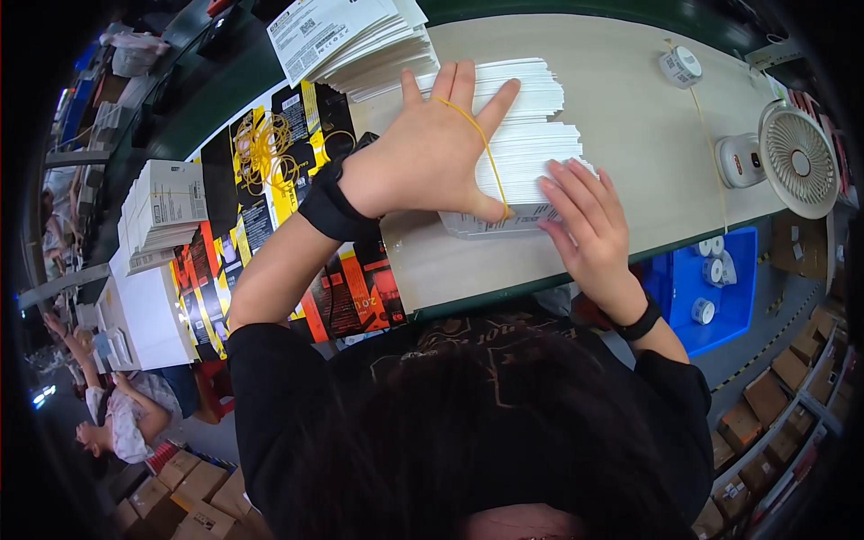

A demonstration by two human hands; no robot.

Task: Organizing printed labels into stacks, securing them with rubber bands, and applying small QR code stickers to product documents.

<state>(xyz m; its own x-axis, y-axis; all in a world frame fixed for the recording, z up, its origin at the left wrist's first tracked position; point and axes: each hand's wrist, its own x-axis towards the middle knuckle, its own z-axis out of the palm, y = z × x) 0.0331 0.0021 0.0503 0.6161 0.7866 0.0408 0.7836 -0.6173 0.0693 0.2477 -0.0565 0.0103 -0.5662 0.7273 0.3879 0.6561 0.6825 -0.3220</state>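
Observation:
A bundle of thin white folded cards [526, 148] stands on edge on the beige table, with a printed face on its near side. My left hand [432, 148] reaches over its left part, fingers and thumb spread wide. A yellow rubber band [489, 160] is stretched across the back of this hand, running down to the thumb at the bundle's near edge. My right hand [587, 220] lies against the bundle's near right corner, its fingers extended and slightly apart. Whether the band passes under the bundle is hidden.
More printed white cards [346, 40] are piled at the back left, and a banded stack [162, 207] stands far left. Loose rubber bands [263, 148] lie on black-and-yellow printed cartons. A small fan [797, 162] and a label roll [681, 67] stand right; a blue bin [720, 306] sits below.

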